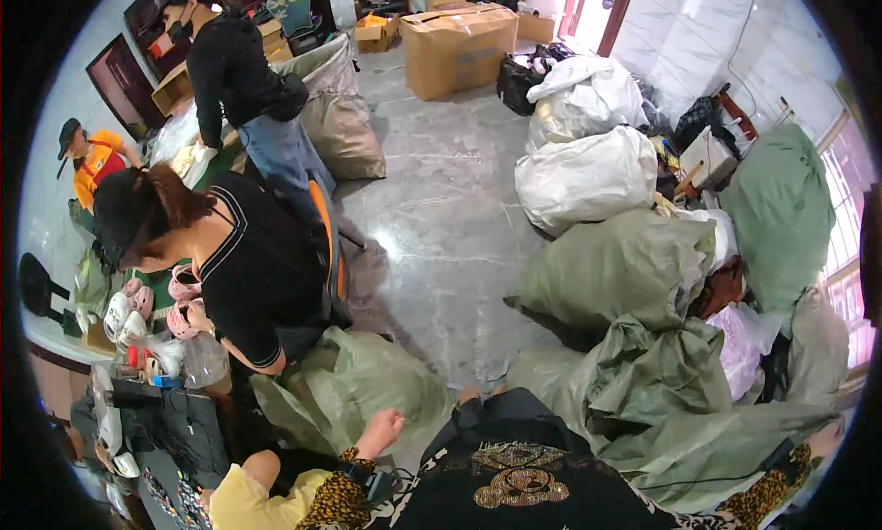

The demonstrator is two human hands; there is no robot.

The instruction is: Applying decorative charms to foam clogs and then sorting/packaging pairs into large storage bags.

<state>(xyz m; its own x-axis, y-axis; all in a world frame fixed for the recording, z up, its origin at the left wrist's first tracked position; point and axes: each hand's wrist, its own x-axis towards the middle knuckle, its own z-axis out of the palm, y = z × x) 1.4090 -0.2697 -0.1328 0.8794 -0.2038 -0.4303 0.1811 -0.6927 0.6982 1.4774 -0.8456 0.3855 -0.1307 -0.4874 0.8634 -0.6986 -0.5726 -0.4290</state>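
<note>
My left hand [381, 431] reaches forward from a leopard-print sleeve, fingers curled on the top edge of a pale green plastic sack [367, 378] in front of me. A dark device is strapped at that wrist [375, 482]. My right hand [825, 438] barely shows at the right rim, mostly hidden behind a large crumpled green sack [698, 438]. My black top with gold decoration [519, 479] fills the lower middle.
A seated person in black [248, 264] handles pink and white shoes [138, 310] on a table at left. A person stands behind [239, 80]; another wears orange [96, 163]. White [588, 176] and green sacks [625, 264] pile up right; cardboard boxes [455, 43] stand on the grey floor [441, 208].
</note>
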